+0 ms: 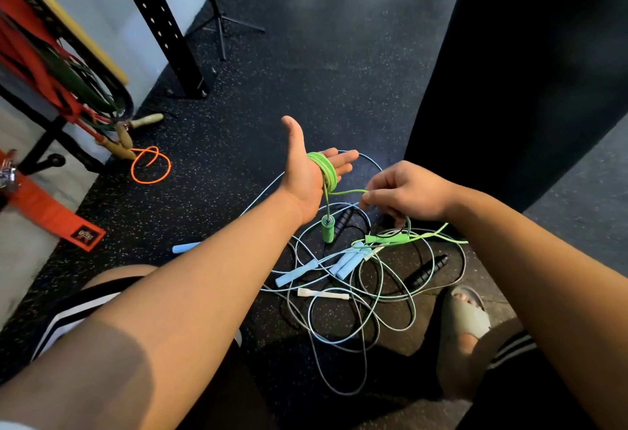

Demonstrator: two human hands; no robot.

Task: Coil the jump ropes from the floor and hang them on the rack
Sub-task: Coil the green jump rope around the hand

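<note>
Left hand (306, 174) is out flat, palm up, thumb wide, fingers straight, and the green jump rope (328, 171) sits wound round it in a tight bunch of loops. Those loops run crosswise over the palm, at right angles to the fingers.

Just right of the left hand is the right hand (404, 195), knuckles up, its fingertips (365, 200) pinching the free green strand. That strand leaves the low side of the coil and runs almost level across to the pinch, so the rope lies leftward from the right fingers. It's the right hand that has the working end.

Straight below the left hand, one green handle (328, 229) dangles on a short length, long axis upright, cap end up. Past the pinch the strand drops toward the other green handle (390, 238) on the floor, which lies roughly sideways.

My guess: the next turn has to go over the left fingers again, with little slack left.

Under the left hand and nearer the person, the tangled pile (356, 280) of blue and black ropes waits. The rack (47, 139) stands well to the left hand's left, an orange rope (151, 164) between.
</note>
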